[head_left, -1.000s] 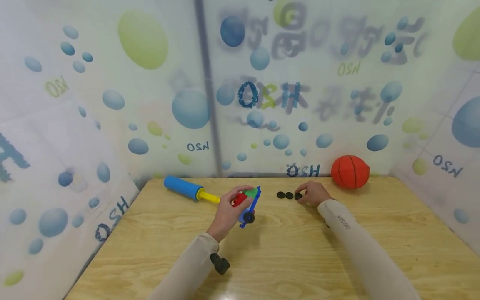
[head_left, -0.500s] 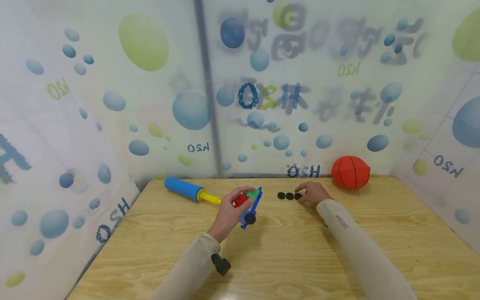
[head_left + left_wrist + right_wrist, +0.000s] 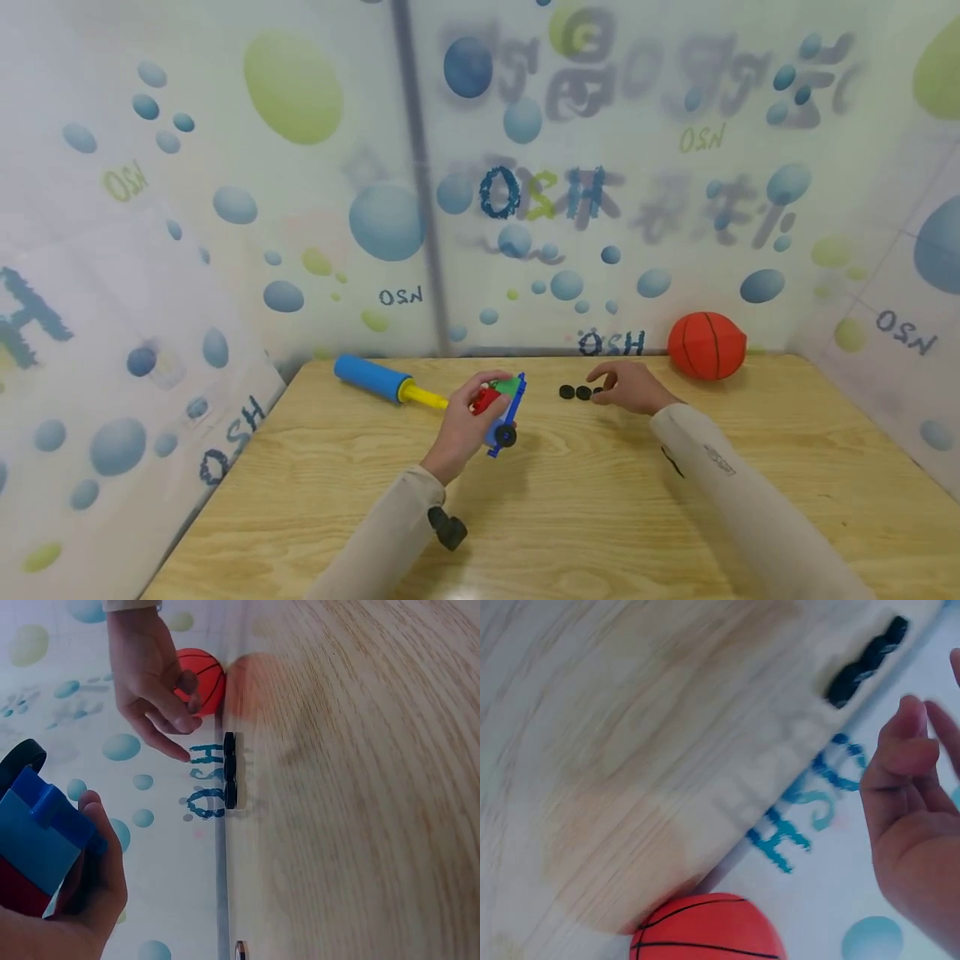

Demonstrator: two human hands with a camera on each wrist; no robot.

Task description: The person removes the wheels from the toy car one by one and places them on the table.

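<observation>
My left hand [image 3: 461, 429] grips a small toy car [image 3: 512, 408] of blue, red and green blocks, tilted up off the table. A black wheel [image 3: 506, 435] sits on the lower part of its blue base. The car's far side is hidden. Three loose black wheels [image 3: 583, 392] lie flat in a row near the table's back edge. My right hand [image 3: 630, 387] hovers by the rightmost one and partly covers it in the head view. Seen from the left wrist, this hand [image 3: 150, 690] is apart from the wheels [image 3: 230, 771], its fingers loosely bent around nothing.
A blue and yellow toy pump [image 3: 371, 377] lies at the back left, its yellow rod pointing toward my left hand. A red toy basketball [image 3: 707, 346] rests at the back right. Behind the wooden table [image 3: 570, 517] stands a printed curtain [image 3: 637, 208].
My right hand has lifted from the rightmost loose wheel and drawn slightly to the right. My left hand still holds the toy car in about the same place. The head view has shifted a little.
</observation>
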